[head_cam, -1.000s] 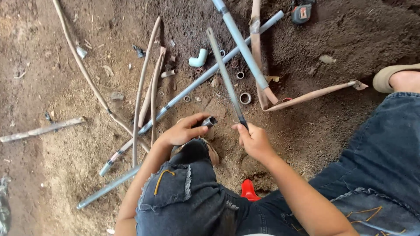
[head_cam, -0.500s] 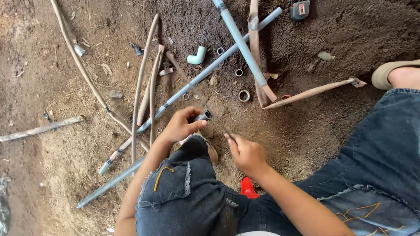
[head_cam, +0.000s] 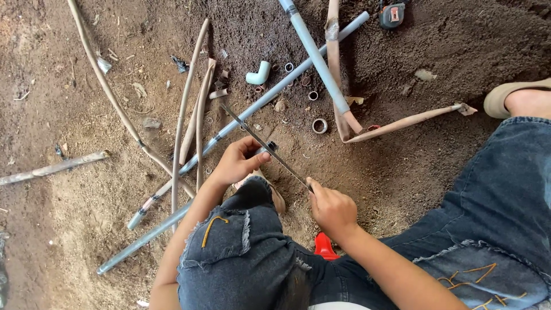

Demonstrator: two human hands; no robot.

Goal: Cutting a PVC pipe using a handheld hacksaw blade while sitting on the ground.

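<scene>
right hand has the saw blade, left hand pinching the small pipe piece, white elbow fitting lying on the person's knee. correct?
Not quite. The white elbow fitting lies on the dirt, far from the knee, as the head view shows. The right hand does hold the saw blade, and the left hand the small pipe piece.

You are gripping a thin saw blade point(head_cam: 261, 140) in your right hand point(head_cam: 333, 208), running it slantwise over a short pipe piece point(head_cam: 267, 148) that your left hand point(head_cam: 238, 161) is pinning on the dirt ground point(head_cam: 74, 189). Long grey pipes point(head_cam: 270, 95) are lying crossed just beyond, with a white elbow fitting point(head_cam: 258, 74) and small cut rings point(head_cam: 319, 125) near them
</scene>
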